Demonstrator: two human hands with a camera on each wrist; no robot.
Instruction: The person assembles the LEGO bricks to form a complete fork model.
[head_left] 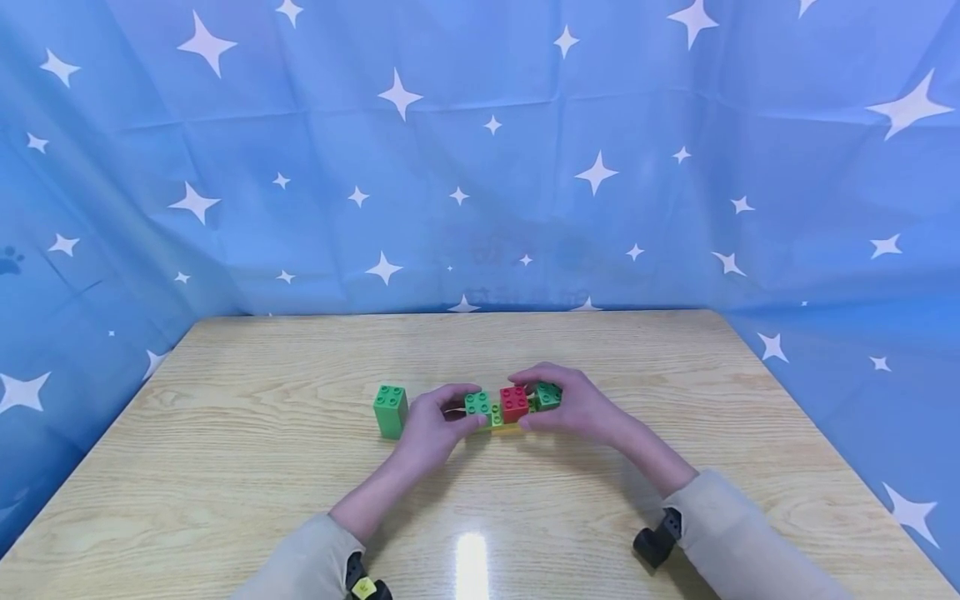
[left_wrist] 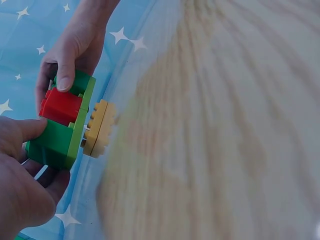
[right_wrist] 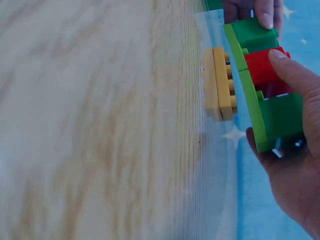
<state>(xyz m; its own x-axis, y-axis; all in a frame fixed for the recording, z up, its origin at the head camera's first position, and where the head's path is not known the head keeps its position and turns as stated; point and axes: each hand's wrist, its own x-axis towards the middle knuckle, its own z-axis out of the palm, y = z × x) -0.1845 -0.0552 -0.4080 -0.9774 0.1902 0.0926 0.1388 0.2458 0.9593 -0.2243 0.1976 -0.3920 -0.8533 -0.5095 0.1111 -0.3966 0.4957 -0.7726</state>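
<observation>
My left hand (head_left: 438, 421) grips the left end of a joined row of toy building bricks, at a green brick (left_wrist: 50, 142). The right hand (head_left: 577, 408) holds the other end, its thumb on the red brick (right_wrist: 264, 67) in the middle. A second green brick (right_wrist: 282, 117) sits at the right end. All three stand on two thin lime-green plates (right_wrist: 254, 107) set end to end. Just below these lies a yellow plate (left_wrist: 99, 129) on the table, its studs up, with a narrow gap showing between in both wrist views.
A tall green brick block (head_left: 390, 412) stands upright on the wooden table (head_left: 300, 467), left of my left hand. Behind the table's far edge hangs a blue cloth (head_left: 487, 225) with white stars. Dark wrist cameras (head_left: 655, 546) are strapped near the sleeves.
</observation>
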